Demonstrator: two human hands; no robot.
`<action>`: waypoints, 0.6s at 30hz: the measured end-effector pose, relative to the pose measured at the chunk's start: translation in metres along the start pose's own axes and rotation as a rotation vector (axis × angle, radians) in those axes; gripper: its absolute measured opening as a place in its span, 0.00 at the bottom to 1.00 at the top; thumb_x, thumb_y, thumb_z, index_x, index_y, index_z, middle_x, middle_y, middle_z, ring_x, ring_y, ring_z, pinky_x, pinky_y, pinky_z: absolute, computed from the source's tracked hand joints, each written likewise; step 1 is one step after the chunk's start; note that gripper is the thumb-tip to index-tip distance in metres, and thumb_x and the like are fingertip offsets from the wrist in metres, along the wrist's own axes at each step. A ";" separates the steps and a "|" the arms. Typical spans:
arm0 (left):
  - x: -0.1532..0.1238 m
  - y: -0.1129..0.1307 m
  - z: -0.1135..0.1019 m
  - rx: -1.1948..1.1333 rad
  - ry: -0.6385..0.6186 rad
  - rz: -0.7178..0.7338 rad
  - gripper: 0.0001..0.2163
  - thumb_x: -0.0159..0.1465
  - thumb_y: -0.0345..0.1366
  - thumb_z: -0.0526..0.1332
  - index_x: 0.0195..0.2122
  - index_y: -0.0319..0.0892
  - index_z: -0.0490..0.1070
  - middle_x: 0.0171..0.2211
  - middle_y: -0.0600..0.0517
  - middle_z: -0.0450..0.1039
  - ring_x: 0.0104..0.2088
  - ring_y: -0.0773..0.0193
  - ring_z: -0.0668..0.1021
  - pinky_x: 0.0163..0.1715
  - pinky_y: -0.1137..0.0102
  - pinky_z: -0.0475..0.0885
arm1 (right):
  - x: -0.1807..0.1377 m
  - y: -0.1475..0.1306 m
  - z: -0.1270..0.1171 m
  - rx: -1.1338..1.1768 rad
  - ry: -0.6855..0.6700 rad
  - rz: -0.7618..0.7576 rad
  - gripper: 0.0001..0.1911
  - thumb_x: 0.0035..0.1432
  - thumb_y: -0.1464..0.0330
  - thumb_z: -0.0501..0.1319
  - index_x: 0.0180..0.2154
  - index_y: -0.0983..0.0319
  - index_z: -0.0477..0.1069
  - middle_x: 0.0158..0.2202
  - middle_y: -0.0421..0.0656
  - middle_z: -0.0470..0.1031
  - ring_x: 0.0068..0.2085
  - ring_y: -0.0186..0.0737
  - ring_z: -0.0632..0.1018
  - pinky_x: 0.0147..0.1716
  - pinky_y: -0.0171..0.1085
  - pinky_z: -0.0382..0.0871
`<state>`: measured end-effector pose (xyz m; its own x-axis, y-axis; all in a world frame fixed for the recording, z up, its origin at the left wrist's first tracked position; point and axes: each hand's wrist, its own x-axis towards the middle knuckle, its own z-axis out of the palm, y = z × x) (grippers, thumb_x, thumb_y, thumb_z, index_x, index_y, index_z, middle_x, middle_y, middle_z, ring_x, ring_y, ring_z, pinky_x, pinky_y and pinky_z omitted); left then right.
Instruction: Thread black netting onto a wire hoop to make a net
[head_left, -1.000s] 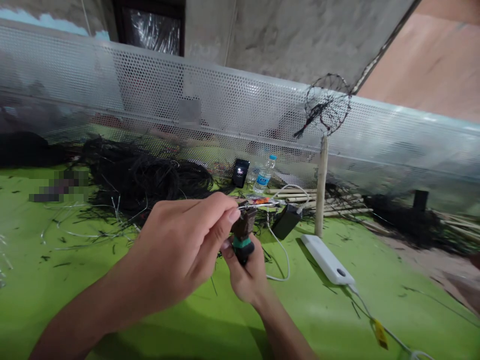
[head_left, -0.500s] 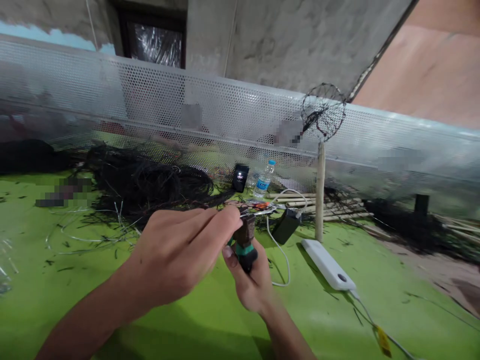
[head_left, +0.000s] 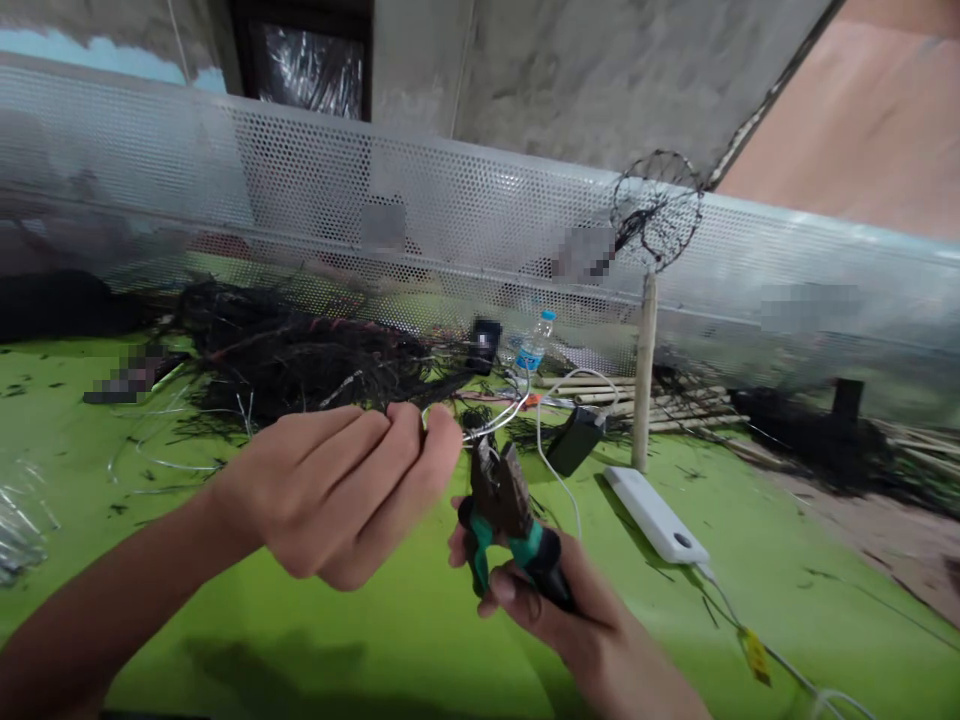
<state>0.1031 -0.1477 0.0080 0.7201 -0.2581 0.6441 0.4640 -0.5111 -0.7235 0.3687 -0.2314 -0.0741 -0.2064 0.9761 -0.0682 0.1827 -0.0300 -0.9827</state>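
Observation:
My left hand [head_left: 352,490] is closed, its fingers pinched round a bent silvery wire [head_left: 504,418] that sticks out to the right in a loop. The hand hides the wire's other end. In my right hand [head_left: 555,600] are pliers [head_left: 510,510] with green and black handles, the fingers wrapped round them. Their dark jaws stand apart, just below and right of the wire where it leaves my left fingertips. Whether the jaws touch the wire I cannot tell.
A white power bank [head_left: 656,515] with a cable lies at right, near a wooden stick [head_left: 643,370] topped by a wire hoop [head_left: 658,210]. Behind are a black box [head_left: 576,440], a water bottle [head_left: 532,340], a phone [head_left: 484,345], a black fibre heap [head_left: 300,340] and a perforated metal screen [head_left: 465,220].
The pliers' jaws have gone from shut to open, and my right hand has moved down and right. My left hand has shifted slightly left, and the wire loop shows more plainly.

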 end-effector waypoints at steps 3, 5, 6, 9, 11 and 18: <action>-0.002 -0.003 0.000 -0.224 -0.093 -0.182 0.17 0.65 0.27 0.67 0.51 0.53 0.79 0.30 0.55 0.79 0.21 0.67 0.79 0.14 0.75 0.73 | -0.005 0.002 0.004 -0.002 -0.006 0.060 0.28 0.62 0.49 0.67 0.59 0.53 0.75 0.56 0.49 0.79 0.51 0.54 0.79 0.48 0.50 0.78; -0.003 -0.003 0.000 -0.309 -0.156 -0.265 0.16 0.65 0.29 0.66 0.52 0.54 0.79 0.30 0.54 0.78 0.20 0.67 0.79 0.14 0.75 0.73 | -0.005 0.006 0.007 -0.016 0.004 0.073 0.29 0.62 0.49 0.67 0.60 0.53 0.74 0.58 0.49 0.78 0.55 0.57 0.77 0.49 0.51 0.78; -0.002 -0.002 0.000 -0.321 -0.182 -0.280 0.15 0.65 0.30 0.66 0.51 0.53 0.80 0.30 0.54 0.78 0.21 0.66 0.79 0.14 0.75 0.73 | -0.005 0.009 0.009 -0.019 0.012 0.080 0.30 0.62 0.48 0.67 0.60 0.53 0.73 0.58 0.49 0.78 0.55 0.57 0.77 0.49 0.51 0.77; -0.002 -0.001 -0.001 -0.325 -0.221 -0.276 0.13 0.65 0.31 0.66 0.48 0.52 0.81 0.31 0.54 0.78 0.21 0.66 0.80 0.15 0.75 0.74 | -0.002 0.018 0.014 -0.009 0.030 0.067 0.31 0.62 0.47 0.66 0.61 0.53 0.72 0.58 0.49 0.78 0.51 0.55 0.79 0.50 0.52 0.76; -0.003 -0.001 -0.001 -0.303 -0.231 -0.241 0.13 0.66 0.32 0.66 0.50 0.53 0.80 0.32 0.54 0.79 0.22 0.65 0.80 0.16 0.75 0.75 | -0.001 0.023 0.018 -0.013 0.043 0.032 0.31 0.62 0.48 0.66 0.61 0.53 0.71 0.58 0.49 0.78 0.47 0.53 0.80 0.52 0.54 0.75; -0.015 0.003 0.003 -0.104 -0.102 -0.029 0.15 0.67 0.32 0.65 0.54 0.52 0.78 0.33 0.55 0.79 0.24 0.67 0.80 0.18 0.76 0.76 | 0.005 0.029 0.021 -0.022 0.036 -0.006 0.30 0.63 0.49 0.66 0.62 0.53 0.71 0.57 0.48 0.79 0.46 0.51 0.80 0.53 0.52 0.75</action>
<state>0.0959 -0.1427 -0.0046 0.7587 -0.1599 0.6315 0.4329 -0.6006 -0.6722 0.3526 -0.2315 -0.1068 -0.1724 0.9834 -0.0558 0.2026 -0.0200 -0.9791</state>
